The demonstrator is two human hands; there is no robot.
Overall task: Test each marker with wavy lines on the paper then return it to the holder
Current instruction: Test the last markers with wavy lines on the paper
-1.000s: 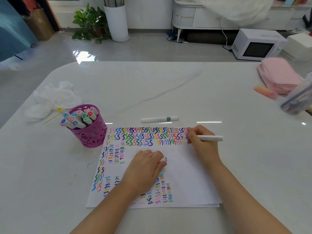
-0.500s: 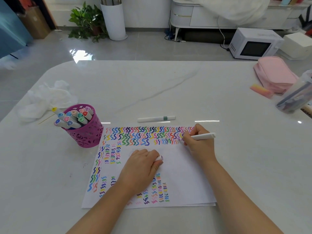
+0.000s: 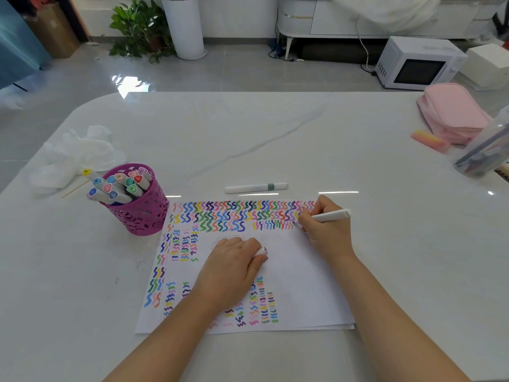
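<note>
Drawing wavy lines, we pinch the marker (image 3: 332,216) in our right hand (image 3: 326,232), tip down at one o'clock on the paper (image 3: 303,274). Our left hand (image 3: 231,267) curls round its likely cap (image 3: 261,251). Next, we judge: recap, then reach the holder (image 3: 144,215) at ten o'clock.

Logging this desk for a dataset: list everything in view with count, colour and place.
table: one, white marble, under everything
paper: small stack, white with coloured wavy lines, table centre
holder: one, magenta, left of paper
markers in holder: about a dozen, mixed cap colours
loose marker: one, white with green band, beyond paper
crumpled material: one, white, far left
pouch: one, pink, far right
clear pen case: one, right edge
microwave: one, white, floor behind
plant: one, green, floor behind
left hand: on paper, fingers curled round cap
right hand: grips held marker, white, tip on paper
</note>
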